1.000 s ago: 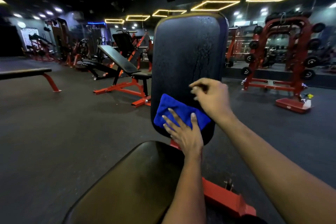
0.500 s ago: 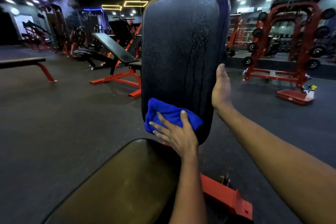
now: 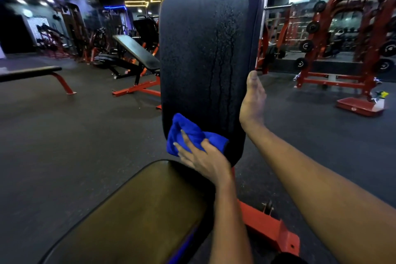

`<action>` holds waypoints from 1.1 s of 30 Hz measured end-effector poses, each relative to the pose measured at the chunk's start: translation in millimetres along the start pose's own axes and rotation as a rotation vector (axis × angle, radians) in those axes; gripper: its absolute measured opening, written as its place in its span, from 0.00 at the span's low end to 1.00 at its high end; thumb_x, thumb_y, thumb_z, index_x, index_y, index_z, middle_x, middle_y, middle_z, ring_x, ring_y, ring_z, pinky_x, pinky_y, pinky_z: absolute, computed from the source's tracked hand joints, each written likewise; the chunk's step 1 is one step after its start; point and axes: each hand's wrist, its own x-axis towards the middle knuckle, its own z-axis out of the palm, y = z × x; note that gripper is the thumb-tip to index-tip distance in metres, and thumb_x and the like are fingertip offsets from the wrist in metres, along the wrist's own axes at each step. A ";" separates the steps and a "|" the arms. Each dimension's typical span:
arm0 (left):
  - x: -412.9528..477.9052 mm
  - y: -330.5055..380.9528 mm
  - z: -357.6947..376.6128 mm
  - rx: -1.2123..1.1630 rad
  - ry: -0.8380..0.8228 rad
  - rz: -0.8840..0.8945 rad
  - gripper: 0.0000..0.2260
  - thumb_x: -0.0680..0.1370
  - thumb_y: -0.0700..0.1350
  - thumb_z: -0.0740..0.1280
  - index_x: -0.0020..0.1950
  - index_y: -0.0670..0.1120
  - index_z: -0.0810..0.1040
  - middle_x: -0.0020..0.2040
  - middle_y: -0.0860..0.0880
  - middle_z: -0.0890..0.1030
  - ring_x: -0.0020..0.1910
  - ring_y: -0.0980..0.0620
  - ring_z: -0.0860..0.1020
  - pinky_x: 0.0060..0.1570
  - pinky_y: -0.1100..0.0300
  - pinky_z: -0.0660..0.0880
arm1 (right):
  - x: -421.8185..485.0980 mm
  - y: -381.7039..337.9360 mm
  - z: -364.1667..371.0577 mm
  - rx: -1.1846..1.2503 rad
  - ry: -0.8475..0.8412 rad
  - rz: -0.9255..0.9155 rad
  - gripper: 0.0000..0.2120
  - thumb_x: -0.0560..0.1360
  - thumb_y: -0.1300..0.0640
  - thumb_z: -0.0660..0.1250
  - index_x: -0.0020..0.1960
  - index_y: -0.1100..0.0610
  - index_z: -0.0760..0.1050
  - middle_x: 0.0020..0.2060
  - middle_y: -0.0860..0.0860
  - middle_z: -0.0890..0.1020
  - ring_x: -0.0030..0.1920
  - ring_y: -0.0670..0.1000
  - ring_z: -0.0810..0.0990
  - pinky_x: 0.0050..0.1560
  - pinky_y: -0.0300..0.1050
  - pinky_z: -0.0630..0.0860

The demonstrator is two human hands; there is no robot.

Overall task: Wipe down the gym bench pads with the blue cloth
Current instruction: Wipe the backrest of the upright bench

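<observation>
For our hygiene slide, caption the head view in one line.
Left hand presses blue cloth low on the wet back pad; right hand holds the pad's right edge.

Bare forearms; bare left grip [image 3: 203, 156], short nails; bare right grip [image 3: 252, 100].

Blue cloth [image 3: 192, 133], black drip-streaked back pad [image 3: 203, 38], dark brown seat pad [image 3: 139, 210], red frame [image 3: 272, 231].

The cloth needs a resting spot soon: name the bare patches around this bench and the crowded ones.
Free: the seat pad, bare left of the forearm; the floor between it, the flat bench and the incline bench. Crowded: the lower end of the back pad, where the left hand presses the blue cloth and the right hand sits on its right edge.
</observation>
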 end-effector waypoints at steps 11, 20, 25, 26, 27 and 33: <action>35.1 0.3 4.1 0.111 -0.063 0.018 0.29 0.80 0.50 0.62 0.80 0.56 0.56 0.81 0.45 0.49 0.78 0.41 0.50 0.75 0.50 0.46 | 3.9 3.3 -4.5 0.014 -0.052 0.034 0.25 0.84 0.45 0.56 0.73 0.61 0.69 0.66 0.42 0.74 0.64 0.34 0.72 0.68 0.30 0.64; 60.2 -0.9 -1.1 0.049 0.006 -0.025 0.29 0.79 0.51 0.60 0.80 0.51 0.56 0.80 0.41 0.53 0.78 0.43 0.53 0.75 0.51 0.47 | -6.2 12.0 -9.6 0.032 -0.051 0.037 0.26 0.83 0.43 0.55 0.68 0.62 0.75 0.65 0.50 0.77 0.64 0.40 0.72 0.58 0.22 0.67; -22.6 -13.0 2.6 0.056 -0.085 0.043 0.32 0.78 0.47 0.62 0.80 0.51 0.55 0.80 0.42 0.50 0.78 0.45 0.49 0.75 0.51 0.45 | -6.4 11.7 -9.2 0.065 -0.051 0.036 0.24 0.83 0.43 0.56 0.62 0.62 0.78 0.59 0.50 0.80 0.61 0.43 0.76 0.60 0.31 0.71; -20.4 -12.9 4.0 0.066 -0.092 0.034 0.31 0.79 0.46 0.63 0.80 0.52 0.54 0.81 0.42 0.49 0.78 0.44 0.49 0.75 0.50 0.45 | -5.9 12.5 -9.4 0.062 -0.056 0.040 0.24 0.83 0.43 0.55 0.61 0.61 0.79 0.58 0.50 0.81 0.61 0.43 0.77 0.61 0.33 0.71; -12.9 -12.0 4.9 0.080 -0.085 0.021 0.31 0.80 0.46 0.64 0.80 0.53 0.54 0.81 0.42 0.48 0.78 0.43 0.49 0.75 0.49 0.45 | -4.8 14.3 -9.5 0.054 -0.061 0.051 0.23 0.82 0.42 0.55 0.59 0.59 0.79 0.56 0.48 0.80 0.59 0.42 0.77 0.61 0.34 0.71; 40.1 4.3 2.7 0.127 -0.025 -0.026 0.28 0.81 0.48 0.61 0.80 0.52 0.56 0.80 0.42 0.51 0.78 0.41 0.51 0.74 0.51 0.45 | -7.0 12.9 -10.4 0.029 -0.042 0.045 0.28 0.82 0.40 0.55 0.67 0.62 0.75 0.58 0.44 0.78 0.59 0.38 0.73 0.57 0.22 0.68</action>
